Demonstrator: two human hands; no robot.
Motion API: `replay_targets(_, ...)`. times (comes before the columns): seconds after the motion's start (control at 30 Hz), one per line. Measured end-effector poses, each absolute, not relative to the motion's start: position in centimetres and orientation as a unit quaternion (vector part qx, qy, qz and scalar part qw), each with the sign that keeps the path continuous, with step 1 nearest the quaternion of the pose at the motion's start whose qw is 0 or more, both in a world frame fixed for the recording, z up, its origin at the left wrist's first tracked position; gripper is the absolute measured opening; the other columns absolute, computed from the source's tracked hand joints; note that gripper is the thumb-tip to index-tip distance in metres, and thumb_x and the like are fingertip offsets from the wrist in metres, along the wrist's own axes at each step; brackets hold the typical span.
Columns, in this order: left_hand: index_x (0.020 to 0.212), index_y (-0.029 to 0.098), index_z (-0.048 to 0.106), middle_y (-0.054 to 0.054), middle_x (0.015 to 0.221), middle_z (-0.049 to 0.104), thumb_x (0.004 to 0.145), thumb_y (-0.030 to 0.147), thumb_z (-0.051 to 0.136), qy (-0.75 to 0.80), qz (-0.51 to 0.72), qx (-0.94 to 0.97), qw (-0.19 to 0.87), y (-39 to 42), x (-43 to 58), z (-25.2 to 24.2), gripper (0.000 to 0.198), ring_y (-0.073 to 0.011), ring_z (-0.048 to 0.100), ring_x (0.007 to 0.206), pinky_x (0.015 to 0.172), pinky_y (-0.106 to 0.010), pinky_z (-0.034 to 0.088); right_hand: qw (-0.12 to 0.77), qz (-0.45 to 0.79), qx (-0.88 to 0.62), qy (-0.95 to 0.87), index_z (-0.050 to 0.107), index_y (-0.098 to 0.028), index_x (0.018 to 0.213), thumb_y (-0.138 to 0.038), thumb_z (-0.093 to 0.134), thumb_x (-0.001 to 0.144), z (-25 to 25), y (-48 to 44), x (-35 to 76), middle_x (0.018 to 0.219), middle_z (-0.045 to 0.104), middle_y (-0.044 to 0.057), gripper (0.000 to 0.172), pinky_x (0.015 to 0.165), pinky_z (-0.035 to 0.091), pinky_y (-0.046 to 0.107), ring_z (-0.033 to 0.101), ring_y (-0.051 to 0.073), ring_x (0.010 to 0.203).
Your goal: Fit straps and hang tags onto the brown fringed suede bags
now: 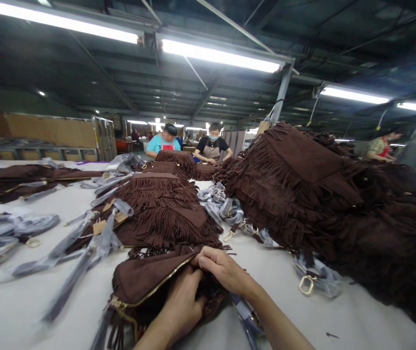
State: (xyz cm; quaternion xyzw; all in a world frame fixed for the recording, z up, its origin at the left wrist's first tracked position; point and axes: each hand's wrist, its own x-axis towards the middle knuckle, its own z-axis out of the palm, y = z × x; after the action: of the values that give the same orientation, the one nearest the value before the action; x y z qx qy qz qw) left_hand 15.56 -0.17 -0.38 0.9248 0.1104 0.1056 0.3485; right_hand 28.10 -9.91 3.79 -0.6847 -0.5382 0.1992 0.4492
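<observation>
A brown suede fringed bag (pixel 145 282) with a gold zipper lies open on the white table (pixel 18 311) right in front of me. My left hand (pixel 180 301) reaches into the bag's mouth, its fingers curled on the inner edge. My right hand (pixel 222 270) pinches the bag's far rim near the zipper end. Just behind it rests a pile of the same fringed bags (pixel 164 209) with paper tags and wrapped straps.
A big heap of brown fringed bags (pixel 324 194) fills the right side. Plastic-wrapped straps with gold clasps (pixel 226 209) lie between the piles and at the left (pixel 7 233). Two people (pixel 189 143) work at the table's far end; another person (pixel 381 146) stands far right.
</observation>
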Motion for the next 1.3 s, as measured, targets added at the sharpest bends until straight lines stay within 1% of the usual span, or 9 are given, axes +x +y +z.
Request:
replay_targets(0.07, 0.127, 0.013, 0.060, -0.016, 0.144, 0.049, 0.068, 0.005, 0.053, 0.097, 0.112, 0.926, 0.346, -0.1, 15.7, -0.4, 0.060, -0.0304, 0.040, 0.135, 0.116, -0.041, 0.028, 0.438, 0.200, -0.688, -0.544, 0.051, -0.020, 0.073, -0.032, 0.043, 0.089, 3.6, -10.0, 28.4, 0.071, 0.049, -0.002, 0.021, 0.064, 0.036, 0.025, 0.046, 0.015, 0.070)
replay_targets(0.23, 0.119, 0.017, 0.066, -0.011, 0.132, 0.062, 0.071, 0.000, 0.039, 0.072, 0.115, 0.909, 0.395, 0.7, 15.9, 0.0, 0.058, -0.0264, 0.051, 0.126, 0.113, -0.040, 0.034, 0.409, 0.189, -0.704, -0.549, 0.046, -0.021, 0.072, -0.023, 0.041, 0.089, 3.1, -10.6, 28.7, 0.069, 0.046, -0.004, 0.018, 0.058, 0.031, 0.024, 0.043, 0.014, 0.066)
replay_targets(0.47, 0.121, 0.015, 0.060, -0.012, 0.134, 0.059, 0.073, 0.001, 0.035, 0.058, 0.134, 0.904, 0.403, 1.2, 16.2, -0.2, 0.056, -0.0252, 0.049, 0.128, 0.117, -0.042, 0.027, 0.381, 0.137, -0.727, -0.554, 0.049, -0.019, 0.070, -0.015, 0.043, 0.086, 3.3, -11.1, 28.6, 0.068, 0.051, -0.003, 0.018, 0.060, 0.030, 0.024, 0.046, 0.014, 0.066)
replay_targets(0.63, 0.096, 0.018, 0.062, -0.009, 0.105, 0.066, 0.071, 0.001, 0.034, 0.058, 0.141, 0.905, 0.397, 1.6, 16.0, -0.6, 0.042, -0.0232, 0.057, 0.103, 0.100, -0.037, 0.042, 0.358, 0.121, -0.737, -0.561, 0.054, -0.017, 0.067, -0.010, 0.044, 0.081, 3.2, -11.6, 28.7, 0.064, 0.053, -0.003, 0.019, 0.057, 0.029, 0.023, 0.048, 0.013, 0.063)
replay_targets(0.73, 0.084, 0.019, 0.058, -0.005, 0.091, 0.063, 0.066, 0.002, 0.035, 0.062, 0.118, 0.899, 0.418, 1.9, 16.1, -0.9, 0.034, -0.0213, 0.056, 0.092, 0.088, -0.032, 0.044, 0.349, 0.112, -0.743, -0.561, 0.053, -0.017, 0.065, -0.009, 0.044, 0.079, 2.8, -11.6, 28.7, 0.063, 0.052, -0.003, 0.018, 0.056, 0.027, 0.023, 0.047, 0.013, 0.062)
replay_targets(0.9, 0.092, 0.018, 0.056, -0.004, 0.094, 0.061, 0.059, 0.005, 0.038, 0.070, 0.093, 0.861, 0.496, 1.8, 16.4, -1.0, 0.040, -0.0214, 0.054, 0.096, 0.091, -0.031, 0.040, 0.327, 0.110, -0.739, -0.579, 0.050, -0.018, 0.063, -0.008, 0.044, 0.076, 3.0, -11.8, 28.5, 0.063, 0.052, -0.003, 0.017, 0.056, 0.027, 0.023, 0.046, 0.012, 0.062)
replay_targets(0.97, 0.090, 0.018, 0.056, -0.004, 0.089, 0.060, 0.059, 0.009, 0.040, 0.085, 0.078, 0.845, 0.523, 1.7, 16.5, -1.0, 0.036, -0.0215, 0.055, 0.091, 0.086, -0.031, 0.042, 0.315, 0.115, -0.734, -0.590, 0.048, -0.018, 0.062, -0.008, 0.045, 0.073, 3.1, -12.0, 28.5, 0.063, 0.051, -0.004, 0.015, 0.056, 0.027, 0.023, 0.046, 0.012, 0.061)
replay_targets(1.1, 0.083, 0.018, 0.056, -0.003, 0.082, 0.059, 0.062, 0.016, 0.043, 0.107, 0.069, 0.836, 0.533, 1.8, 16.6, -1.1, 0.025, -0.0224, 0.055, 0.085, 0.081, -0.031, 0.042, 0.290, 0.116, -0.723, -0.616, 0.045, -0.019, 0.059, -0.007, 0.048, 0.066, 3.0, -12.2, 28.5, 0.066, 0.053, -0.003, 0.014, 0.057, 0.030, 0.023, 0.047, 0.012, 0.063)
replay_targets(1.3, 0.090, 0.015, 0.063, -0.007, 0.091, 0.067, 0.064, 0.021, 0.042, 0.128, 0.081, 0.832, 0.534, 1.9, 16.1, -0.7, 0.034, -0.0261, 0.058, 0.096, 0.090, -0.034, 0.043, 0.258, 0.066, -0.745, -0.612, 0.045, -0.019, 0.058, -0.005, 0.049, 0.064, 1.9, -11.8, 27.6, 0.073, 0.059, 0.001, 0.016, 0.060, 0.032, 0.025, 0.051, 0.015, 0.068)
